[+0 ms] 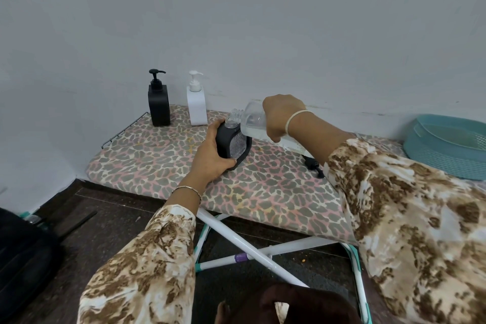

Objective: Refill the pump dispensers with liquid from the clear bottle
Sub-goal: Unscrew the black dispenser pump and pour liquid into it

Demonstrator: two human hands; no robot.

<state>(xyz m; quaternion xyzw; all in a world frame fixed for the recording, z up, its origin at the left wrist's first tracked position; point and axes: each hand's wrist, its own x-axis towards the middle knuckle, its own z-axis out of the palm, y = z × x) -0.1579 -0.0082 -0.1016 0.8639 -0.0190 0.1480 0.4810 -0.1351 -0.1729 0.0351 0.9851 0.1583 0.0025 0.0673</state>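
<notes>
My left hand (210,155) grips a dark dispenser body with a clear textured window (233,143), standing on the ironing board with its pump off. My right hand (280,116) holds the clear bottle (251,119) tipped over, its neck at the dispenser's open mouth. Liquid sits in the tilted bottle. The removed black pump head (313,166) lies on the board behind my right forearm. A black pump dispenser (158,106) and a white pump dispenser (196,105) stand upright against the wall, pumps on.
The leopard-print ironing board (163,166) stands low on white crossed legs (249,250) over a dark floor. A teal plastic basket (447,147) rests at its right end. A black bag (23,255) lies on the floor at the left.
</notes>
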